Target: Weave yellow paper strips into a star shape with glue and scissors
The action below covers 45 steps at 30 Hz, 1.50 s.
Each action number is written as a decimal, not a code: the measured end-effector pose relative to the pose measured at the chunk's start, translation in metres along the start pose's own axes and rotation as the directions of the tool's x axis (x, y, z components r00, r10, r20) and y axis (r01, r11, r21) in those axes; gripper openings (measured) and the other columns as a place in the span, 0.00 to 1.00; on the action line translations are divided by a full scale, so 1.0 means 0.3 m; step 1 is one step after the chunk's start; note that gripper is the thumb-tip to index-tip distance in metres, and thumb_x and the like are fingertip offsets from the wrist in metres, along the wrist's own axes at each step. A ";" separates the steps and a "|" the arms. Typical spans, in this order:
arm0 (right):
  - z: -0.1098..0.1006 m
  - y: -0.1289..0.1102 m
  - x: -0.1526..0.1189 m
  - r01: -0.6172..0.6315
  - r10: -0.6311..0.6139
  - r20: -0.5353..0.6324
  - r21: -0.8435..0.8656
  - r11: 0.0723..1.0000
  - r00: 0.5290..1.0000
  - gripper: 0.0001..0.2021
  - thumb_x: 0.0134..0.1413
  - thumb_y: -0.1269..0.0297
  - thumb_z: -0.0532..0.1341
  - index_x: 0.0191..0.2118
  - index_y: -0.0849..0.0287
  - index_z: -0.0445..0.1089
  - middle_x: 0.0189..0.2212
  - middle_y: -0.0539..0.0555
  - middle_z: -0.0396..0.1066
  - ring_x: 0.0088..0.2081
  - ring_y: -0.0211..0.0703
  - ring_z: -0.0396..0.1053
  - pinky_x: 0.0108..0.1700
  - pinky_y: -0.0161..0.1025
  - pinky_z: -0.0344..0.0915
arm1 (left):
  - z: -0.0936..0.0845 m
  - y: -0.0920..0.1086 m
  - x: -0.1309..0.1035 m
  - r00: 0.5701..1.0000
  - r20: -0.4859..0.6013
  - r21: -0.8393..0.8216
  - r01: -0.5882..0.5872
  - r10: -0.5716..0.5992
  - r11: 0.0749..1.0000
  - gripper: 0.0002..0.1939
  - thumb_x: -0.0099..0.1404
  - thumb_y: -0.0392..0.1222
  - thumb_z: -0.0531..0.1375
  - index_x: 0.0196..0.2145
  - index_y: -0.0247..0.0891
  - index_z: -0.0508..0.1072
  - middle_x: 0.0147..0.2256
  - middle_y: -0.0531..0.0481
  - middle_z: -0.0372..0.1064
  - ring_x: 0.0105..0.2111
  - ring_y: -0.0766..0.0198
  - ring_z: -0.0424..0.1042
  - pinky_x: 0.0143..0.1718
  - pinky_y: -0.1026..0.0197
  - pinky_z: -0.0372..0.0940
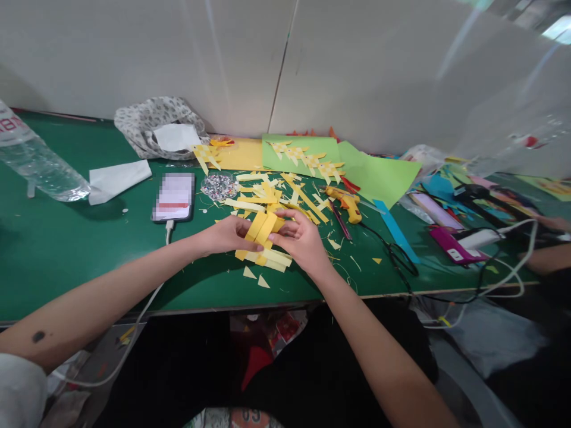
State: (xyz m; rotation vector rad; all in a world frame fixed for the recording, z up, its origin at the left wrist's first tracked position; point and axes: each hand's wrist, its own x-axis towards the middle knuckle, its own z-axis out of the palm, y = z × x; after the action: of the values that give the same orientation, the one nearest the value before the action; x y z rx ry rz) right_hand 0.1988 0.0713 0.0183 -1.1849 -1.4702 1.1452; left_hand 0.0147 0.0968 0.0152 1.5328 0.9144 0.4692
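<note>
Between my two hands is a small weave of yellow and pale cream paper strips (261,230), its strips crossing one another. My left hand (232,234) grips its left side, thumb on top and fingers partly hidden beneath. On the right side my right hand (297,236) pinches it with the thumb in front and fingers behind. Pale strip ends (277,261) stick out below toward the table's front edge. Just beyond the hands lies a heap of loose yellow and cream strips (267,193). Two small paper triangles (256,277) rest on the green table (191,285).
A phone (173,197) on a white cable and a water bottle (40,157) are at left. Right of the heap lie a yellow glue gun (345,203), a dark red pen-like tool (341,221) and a blue strip (397,232). Woven paper fish (307,159) sit on green sheets behind.
</note>
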 end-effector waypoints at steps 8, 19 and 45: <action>-0.004 -0.009 -0.003 -0.049 0.050 0.014 -0.112 0.993 0.999 0.22 0.33 0.63 0.68 0.38 0.56 0.63 0.30 0.51 0.72 0.32 0.42 0.72 0.40 0.43 0.68 | -0.004 -0.022 0.012 0.999 -0.040 -0.018 -0.026 0.025 0.999 0.13 0.49 0.41 0.64 0.34 0.35 0.75 0.30 0.50 0.74 0.28 0.65 0.70 0.30 0.64 0.63; -0.020 0.019 -0.002 -0.029 0.038 0.037 -0.219 0.975 0.999 0.16 0.42 0.63 0.64 0.40 0.56 0.63 0.30 0.51 0.73 0.36 0.45 0.72 0.39 0.44 0.67 | -0.010 -0.015 0.012 0.986 -0.162 -0.183 -0.002 -0.028 0.983 0.17 0.47 0.43 0.66 0.37 0.36 0.75 0.37 0.46 0.75 0.34 0.61 0.73 0.35 0.62 0.65; -0.047 0.004 -0.005 -0.122 0.140 0.047 -0.268 0.956 0.989 0.27 0.36 0.62 0.67 0.46 0.56 0.62 0.26 0.51 0.71 0.29 0.44 0.71 0.33 0.43 0.67 | -0.016 0.002 0.004 0.966 -0.255 -0.145 0.002 -0.039 0.990 0.09 0.50 0.43 0.66 0.29 0.36 0.76 0.31 0.50 0.75 0.26 0.70 0.69 0.26 0.67 0.61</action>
State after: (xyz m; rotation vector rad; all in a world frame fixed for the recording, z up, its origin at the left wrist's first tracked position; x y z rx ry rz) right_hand 0.2130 0.0717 0.0192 -1.4585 -1.6532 1.1089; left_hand 0.0120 0.1009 0.0164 1.3501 1.0708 0.7162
